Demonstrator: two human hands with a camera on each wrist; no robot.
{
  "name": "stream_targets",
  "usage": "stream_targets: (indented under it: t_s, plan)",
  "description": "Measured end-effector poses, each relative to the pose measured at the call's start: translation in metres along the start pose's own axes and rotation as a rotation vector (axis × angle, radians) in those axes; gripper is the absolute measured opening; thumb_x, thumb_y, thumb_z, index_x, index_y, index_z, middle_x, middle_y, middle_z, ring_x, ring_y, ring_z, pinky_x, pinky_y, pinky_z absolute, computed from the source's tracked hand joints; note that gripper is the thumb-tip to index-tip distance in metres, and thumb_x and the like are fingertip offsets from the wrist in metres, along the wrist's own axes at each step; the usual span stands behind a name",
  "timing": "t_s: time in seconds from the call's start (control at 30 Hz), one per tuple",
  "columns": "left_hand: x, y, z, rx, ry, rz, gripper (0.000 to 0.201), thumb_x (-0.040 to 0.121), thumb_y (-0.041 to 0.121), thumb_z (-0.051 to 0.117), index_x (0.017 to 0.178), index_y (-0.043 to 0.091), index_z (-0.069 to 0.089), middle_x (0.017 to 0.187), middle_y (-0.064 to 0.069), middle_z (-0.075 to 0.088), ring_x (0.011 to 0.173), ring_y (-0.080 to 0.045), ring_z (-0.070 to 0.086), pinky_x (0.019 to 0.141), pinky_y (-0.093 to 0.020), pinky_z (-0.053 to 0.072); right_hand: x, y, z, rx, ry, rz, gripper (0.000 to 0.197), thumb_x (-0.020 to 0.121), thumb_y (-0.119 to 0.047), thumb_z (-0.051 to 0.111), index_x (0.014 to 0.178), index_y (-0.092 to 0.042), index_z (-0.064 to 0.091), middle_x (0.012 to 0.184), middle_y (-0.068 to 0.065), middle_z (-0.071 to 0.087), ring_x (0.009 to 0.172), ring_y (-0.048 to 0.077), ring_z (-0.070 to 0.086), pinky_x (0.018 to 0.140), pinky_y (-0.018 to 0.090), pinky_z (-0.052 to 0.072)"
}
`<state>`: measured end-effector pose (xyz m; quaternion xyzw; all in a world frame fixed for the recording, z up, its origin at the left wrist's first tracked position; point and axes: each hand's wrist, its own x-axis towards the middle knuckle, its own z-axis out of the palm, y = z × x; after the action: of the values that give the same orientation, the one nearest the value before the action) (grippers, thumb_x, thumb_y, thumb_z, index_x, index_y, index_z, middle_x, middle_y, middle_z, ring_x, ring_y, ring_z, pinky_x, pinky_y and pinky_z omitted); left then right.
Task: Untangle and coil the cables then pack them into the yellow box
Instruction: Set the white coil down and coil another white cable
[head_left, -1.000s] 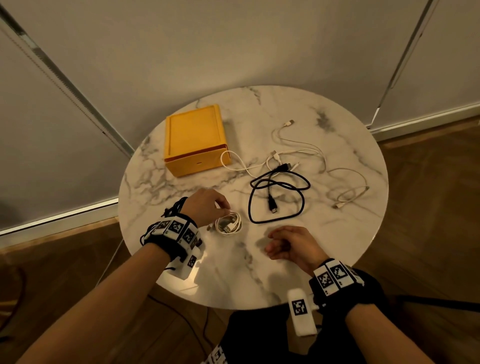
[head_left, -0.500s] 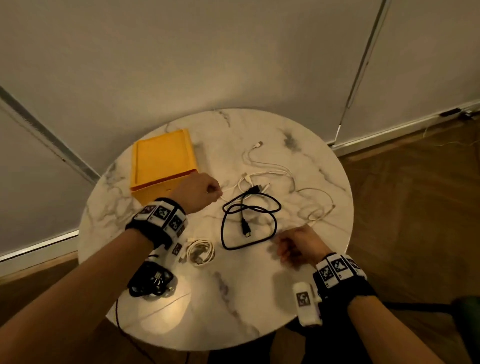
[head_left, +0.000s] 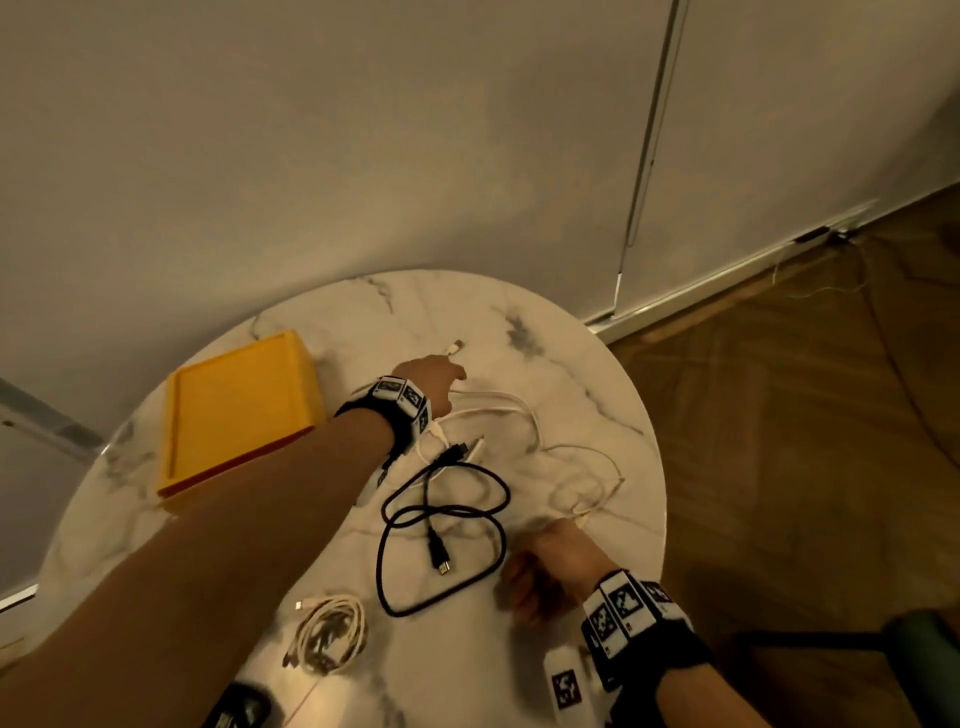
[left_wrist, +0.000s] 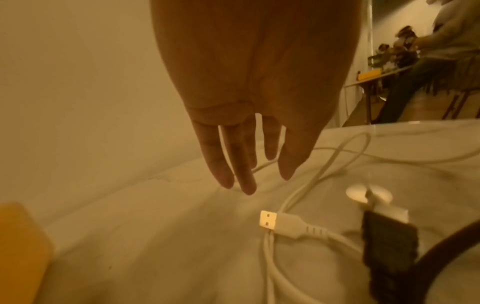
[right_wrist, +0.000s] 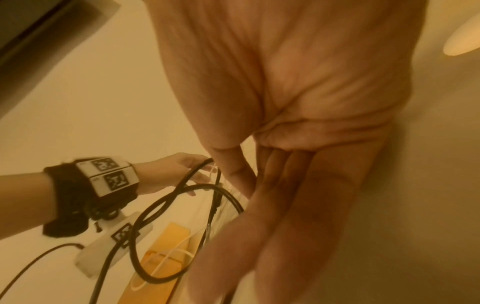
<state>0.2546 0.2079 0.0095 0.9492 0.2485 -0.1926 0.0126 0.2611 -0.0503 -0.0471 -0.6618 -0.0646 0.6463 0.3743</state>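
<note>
The yellow box (head_left: 234, 410) sits closed at the table's back left, and it also shows in the left wrist view (left_wrist: 20, 246). My left hand (head_left: 447, 371) reaches past it, fingers (left_wrist: 226, 170) straight and holding nothing, just above a loose white cable (head_left: 498, 410) near its far plug (head_left: 456, 347). A white USB plug (left_wrist: 270, 222) lies under my wrist. A loose black cable (head_left: 441, 530) loops in the middle. One coiled white cable (head_left: 330, 634) lies at the front. My right hand (head_left: 535, 577) rests beside the black cable (right_wrist: 182, 197), fingers (right_wrist: 285, 205) stretched out and holding nothing.
A thin white cable (head_left: 587, 483) curls toward the round marble table's right edge (head_left: 654, 467). A black device (head_left: 239, 712) lies at the front edge. The wall stands close behind and wooden floor lies to the right. People sit at a distant table (left_wrist: 415, 61).
My left hand left the coiled white cable at the front and travelled past the yellow box to the far white cable. The right hand shifted slightly toward the thin white cable.
</note>
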Motion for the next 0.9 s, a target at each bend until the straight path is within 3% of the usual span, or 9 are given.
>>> stream_targets:
  t_s: [0.1,0.23,0.33,0.43,0.53,0.6,0.67,0.8,0.9]
  plan:
    - [0.004,-0.003,0.004,0.037,0.013,-0.020,0.030,0.091,0.021,0.058,0.121,0.019,0.062,0.127,-0.012,0.057,0.109,-0.031,0.058,0.089,-0.036,0.047,0.001,0.002,0.000,-0.025,0.004,-0.036,0.036,0.096,-0.011,0.041,0.072,0.005,0.061,0.056,0.019,0.065,0.039,0.028,0.059,0.038,0.028,0.049]
    - [-0.016,-0.016,-0.029,-0.192,0.385,-0.005,0.021,0.092,0.033,0.059,0.099,0.019,0.073,0.101,-0.012,0.064,0.094,-0.028,0.059,0.078,-0.033,0.043,0.002,0.002,0.001,-0.042,0.014,-0.043,0.032,0.094,-0.012,0.042,0.074,0.004,0.062,0.058,0.019,0.066,0.040,0.028,0.060,0.038,0.027,0.049]
    - [-0.056,-0.012,-0.074,-0.482,0.619,0.100,0.020,0.089,0.031,0.065,0.082,0.015,0.075,0.079,-0.003,0.072,0.079,-0.018,0.064,0.074,-0.034,0.048,-0.005,0.001,0.005,-0.021,0.038,-0.056,0.034,0.096,-0.015,0.042,0.073,0.003,0.061,0.057,0.019,0.064,0.040,0.027,0.060,0.038,0.026,0.049]
    - [-0.108,0.018,-0.107,-0.852,0.507,0.211,0.022,0.090,0.028,0.065,0.080,0.010,0.073,0.064,-0.003,0.071,0.063,-0.016,0.067,0.062,-0.027,0.051,-0.013,0.008,0.008,0.125,0.036,-0.146,0.026,0.091,-0.008,0.047,0.067,0.000,0.055,0.056,0.019,0.054,0.040,0.023,0.052,0.043,0.025,0.044]
    - [-0.154,0.049,-0.107,-0.967,0.400,0.297,0.025,0.092,0.028,0.062,0.083,0.007,0.072,0.049,-0.006,0.055,0.045,-0.019,0.046,0.046,-0.022,0.039,-0.029,0.020,0.013,0.164,0.051,-0.331,0.022,0.088,0.001,0.053,0.066,-0.001,0.058,0.056,0.020,0.060,0.048,0.027,0.057,0.047,0.030,0.046]
    - [-0.177,0.064,-0.096,-1.015,0.372,0.321,0.024,0.093,0.027,0.061,0.086,0.007,0.072,0.048,-0.002,0.040,0.047,-0.016,0.032,0.045,-0.022,0.028,-0.055,0.025,0.016,0.087,0.127,-0.539,0.021,0.092,0.004,0.051,0.075,0.002,0.063,0.059,0.015,0.066,0.050,0.024,0.060,0.052,0.031,0.051]
    - [-0.196,0.073,-0.085,-1.063,0.353,0.332,0.023,0.096,0.024,0.056,0.091,0.008,0.072,0.050,0.005,0.034,0.048,-0.011,0.028,0.046,-0.022,0.025,-0.093,0.022,0.017,0.081,0.226,-0.808,0.019,0.093,0.005,0.052,0.082,-0.002,0.066,0.065,0.011,0.068,0.057,0.019,0.062,0.060,0.029,0.052]
    - [-0.227,0.079,-0.076,-1.286,0.276,0.346,0.035,0.100,0.026,0.040,0.099,0.005,0.068,0.051,0.005,0.028,0.047,-0.009,0.020,0.044,-0.019,0.021,-0.163,-0.006,0.013,-0.067,0.508,-1.331,0.021,0.086,-0.006,0.061,0.104,-0.016,0.066,0.105,-0.003,0.066,0.099,0.018,0.062,0.080,0.029,0.051]
    - [-0.248,0.077,-0.074,-1.400,0.208,0.367,0.035,0.099,0.031,0.043,0.092,0.009,0.070,0.051,0.006,0.027,0.047,-0.009,0.018,0.044,-0.021,0.019,-0.178,-0.028,0.019,-0.311,0.493,-1.473,0.049,0.082,-0.008,0.068,0.129,-0.015,0.057,0.131,0.000,0.053,0.126,0.018,0.049,0.101,0.028,0.042]
